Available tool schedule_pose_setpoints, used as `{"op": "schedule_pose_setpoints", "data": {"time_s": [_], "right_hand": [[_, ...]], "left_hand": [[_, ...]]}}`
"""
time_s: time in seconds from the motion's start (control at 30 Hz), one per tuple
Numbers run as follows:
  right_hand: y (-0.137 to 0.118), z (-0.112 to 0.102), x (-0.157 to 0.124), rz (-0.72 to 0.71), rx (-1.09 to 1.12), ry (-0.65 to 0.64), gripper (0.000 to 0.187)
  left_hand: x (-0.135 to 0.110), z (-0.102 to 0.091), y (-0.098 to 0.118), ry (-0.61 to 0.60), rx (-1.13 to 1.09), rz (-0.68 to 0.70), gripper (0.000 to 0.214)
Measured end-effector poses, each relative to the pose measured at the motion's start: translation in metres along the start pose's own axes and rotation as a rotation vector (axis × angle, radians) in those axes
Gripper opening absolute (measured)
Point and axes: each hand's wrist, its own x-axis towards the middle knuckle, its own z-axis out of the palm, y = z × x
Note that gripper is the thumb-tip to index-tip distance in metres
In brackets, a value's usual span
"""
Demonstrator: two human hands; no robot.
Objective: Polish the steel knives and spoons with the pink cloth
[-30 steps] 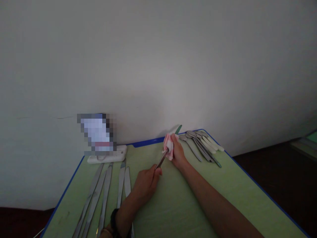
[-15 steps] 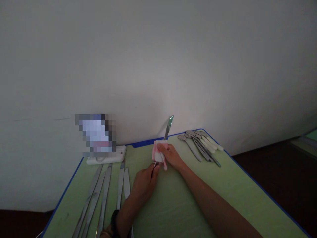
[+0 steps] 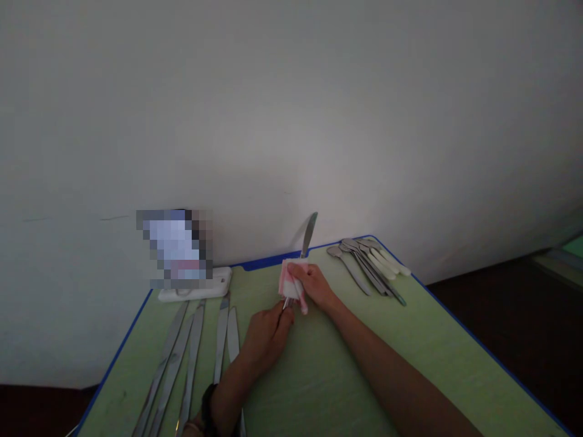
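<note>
My left hand point(image 3: 269, 331) is closed around the handle of a table knife point(image 3: 309, 234), whose blade points up and away toward the wall. My right hand point(image 3: 313, 284) pinches a folded pink and white cloth point(image 3: 292, 287), thumb on top, wrapped about the middle of that knife. The cloth hides this part of the knife, and a loose corner hangs down below my right fingers. Several more table knives point(image 3: 195, 340) lie side by side on the left of the table, some partly under my left forearm.
On the green table point(image 3: 328, 376) with a blue edge, several spoons point(image 3: 364, 267) lie at the back right, some with white handles. A blurred-out phone point(image 3: 175, 249) leans above a white base point(image 3: 195, 292) at the back left. A pale wall point(image 3: 291, 121) stands behind.
The knife in my left hand has turned slightly, so its blade shows more of its flat side. Both hands and the cloth stay almost in place.
</note>
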Motion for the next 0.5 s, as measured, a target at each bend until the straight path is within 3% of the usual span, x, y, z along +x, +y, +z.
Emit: {"op": "schedule_pose_setpoints", "data": {"time_s": [0.33,0.5], "right_hand": [[-0.0031,-0.0037,-0.0009,0.027,0.030,-0.136,0.046],[0.0039,-0.0057,0.0046,0.032,0.165,-0.033,0.040]], "left_hand": [[-0.0025,0.0020,-0.0021,-0.025,0.047,0.083,0.035],[-0.0003,0.0048,-0.0062,-0.020,0.010,0.068,0.034]]}}
